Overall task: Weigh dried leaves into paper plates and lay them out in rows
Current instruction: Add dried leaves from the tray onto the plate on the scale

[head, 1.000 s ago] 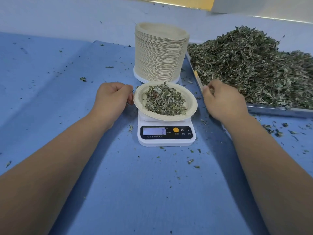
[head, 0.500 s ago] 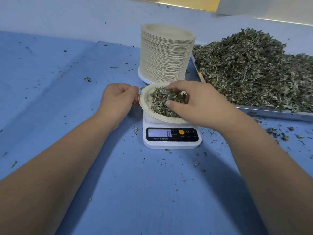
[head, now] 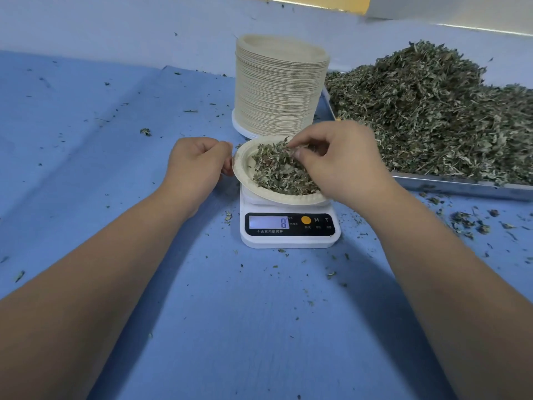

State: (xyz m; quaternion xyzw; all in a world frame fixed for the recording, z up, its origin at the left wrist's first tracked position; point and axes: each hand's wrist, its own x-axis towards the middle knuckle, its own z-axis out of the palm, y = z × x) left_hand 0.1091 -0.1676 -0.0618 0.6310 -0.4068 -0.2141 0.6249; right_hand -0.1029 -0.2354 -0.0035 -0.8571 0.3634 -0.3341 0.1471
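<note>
Fingers (head: 314,137) of my right hand (head: 343,166) pinch a tuft of dried leaves (head: 277,174) in the paper plate (head: 245,166).
The plate sits on the scale (head: 290,239), its heap directly beneath that pinch; my left hand (head: 199,166) curls at its left rim, gripping the edge.

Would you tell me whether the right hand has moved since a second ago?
Yes. The right hand went left from the heaped metal tray to above the round paper plate on the white digital scale.
</note>
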